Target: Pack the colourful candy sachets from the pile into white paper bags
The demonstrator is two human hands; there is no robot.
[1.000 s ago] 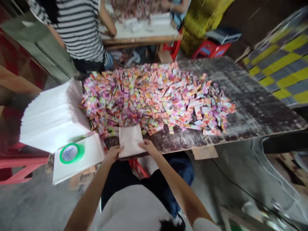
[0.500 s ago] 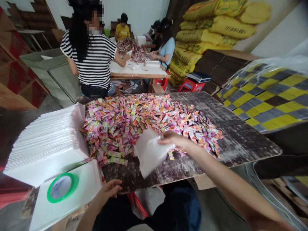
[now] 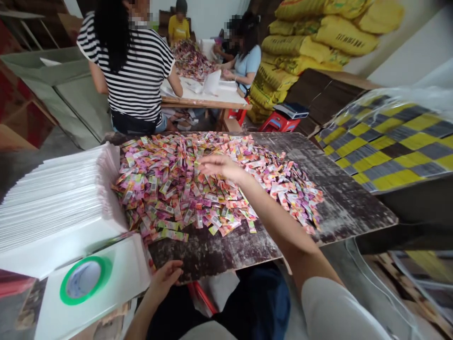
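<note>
Packets [image 3: 170, 189] (small, colourful) lie heaped beneath the outstretched right hand [image 3: 222, 167].

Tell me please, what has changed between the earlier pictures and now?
The right hand has let go of the white pouch and moved forward over the heap of small packets. The left hand, which first held it too, is now empty at the near edge of the table. The roll of green tape and the white stack stayed in place.

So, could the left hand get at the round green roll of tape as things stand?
Probably yes: the left hand appears empty, and the green tape roll lies uncovered on flat white sheets to its left.
</note>
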